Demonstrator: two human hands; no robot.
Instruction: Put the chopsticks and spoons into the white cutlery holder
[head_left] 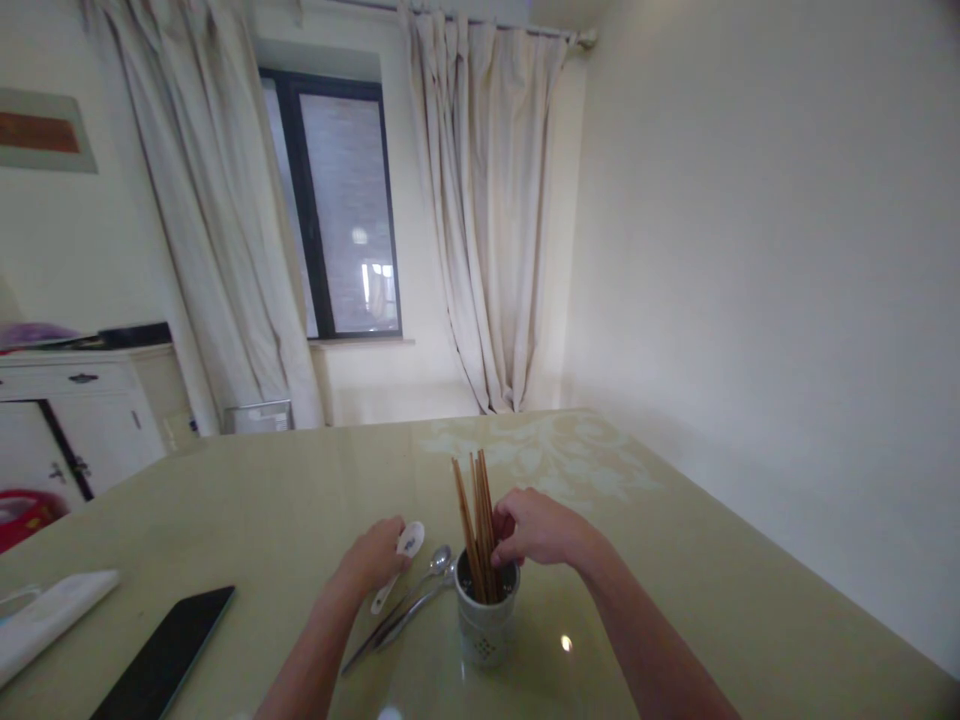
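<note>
A light cup (486, 632) stands upright on the table, with several brown wooden chopsticks (480, 510) leaning in it. My right hand (534, 525) is closed at the right side of the chopsticks, just above the cup's rim; the fingertips are partly hidden. To the left of the cup, my left hand (377, 556) is closed around a white ceramic spoon (410, 541), whose bowl points away from me and whose handle shows below the hand. Between that spoon and the cup lie metal spoons (439, 562) with long handles, side by side on the table.
A black phone-like slab (166, 652) and a white flat object (56, 615) rest on the glossy greenish table (285, 490) at the left. A wall (787, 330) runs along the table's right edge. A white cabinet (112, 400) and a red basin (30, 515) are beyond the left edge.
</note>
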